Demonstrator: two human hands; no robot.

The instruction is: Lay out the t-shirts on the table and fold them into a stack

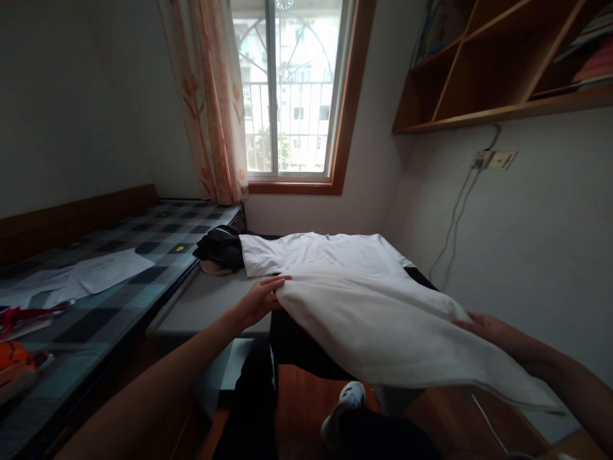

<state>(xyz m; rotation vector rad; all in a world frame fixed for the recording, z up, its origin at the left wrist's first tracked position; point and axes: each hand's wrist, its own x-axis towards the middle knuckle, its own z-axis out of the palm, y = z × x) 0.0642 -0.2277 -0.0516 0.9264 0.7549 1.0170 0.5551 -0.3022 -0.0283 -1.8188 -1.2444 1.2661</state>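
A white T-shirt (335, 255) lies spread on the desk, its far part flat and its near part lifted in a billowing sheet toward me. My left hand (261, 299) pinches the fabric at its left edge, thumb and fingers closed on it. At the right, my right hand (483, 329) grips the other side of the cloth, some of its fingers hidden by the fabric. Black cloth (297, 342) shows beneath the shirt and hangs over the desk's near edge.
Left of the shirt is a bare part of the grey desktop (205, 306), with a black bundle (220, 249) behind it. A checked bed (119, 230) holds papers (110, 268) and an orange item (16, 364). Wall shelves (493, 70) and cords (453, 230) are at right.
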